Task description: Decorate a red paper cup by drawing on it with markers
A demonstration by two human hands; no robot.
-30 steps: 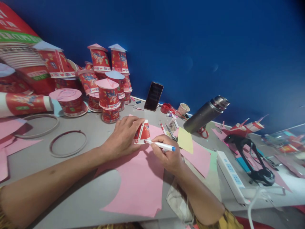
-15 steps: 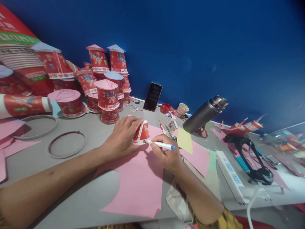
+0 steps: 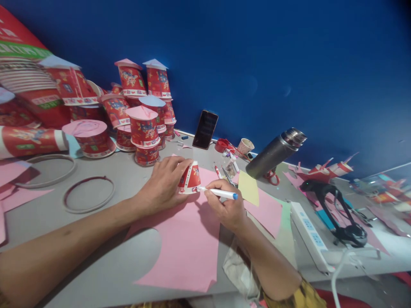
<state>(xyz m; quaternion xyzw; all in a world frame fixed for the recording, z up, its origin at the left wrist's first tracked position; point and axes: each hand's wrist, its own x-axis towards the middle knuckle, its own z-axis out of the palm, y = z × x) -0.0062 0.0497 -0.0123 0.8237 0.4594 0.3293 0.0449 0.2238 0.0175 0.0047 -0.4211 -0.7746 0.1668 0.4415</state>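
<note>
My left hand (image 3: pixel 168 179) is closed around a red paper cup (image 3: pixel 192 177), which stands upside down with its white-edged rim low on a sheet of pink paper (image 3: pixel 189 252). In my right hand (image 3: pixel 226 205) is a white marker (image 3: pixel 221 193) with a blue end. The marker's tip touches or nearly touches the cup near its rim; the exact contact is too small to tell. A round piece is cut out of the pink sheet's left side.
Stacked red cups with paper cone tops (image 3: pixel 144 124) stand at the left, near two grey rings (image 3: pixel 88 194). A phone (image 3: pixel 205 129) leans on the blue wall. Rightward are a dark thermos (image 3: pixel 272 154), scissors (image 3: pixel 228 176), yellow paper (image 3: pixel 248 188) and a power strip (image 3: pixel 310 237).
My right hand and the marker have shifted very slightly to the right. My left hand keeps its hold on the cup, and the view has drifted a little.
</note>
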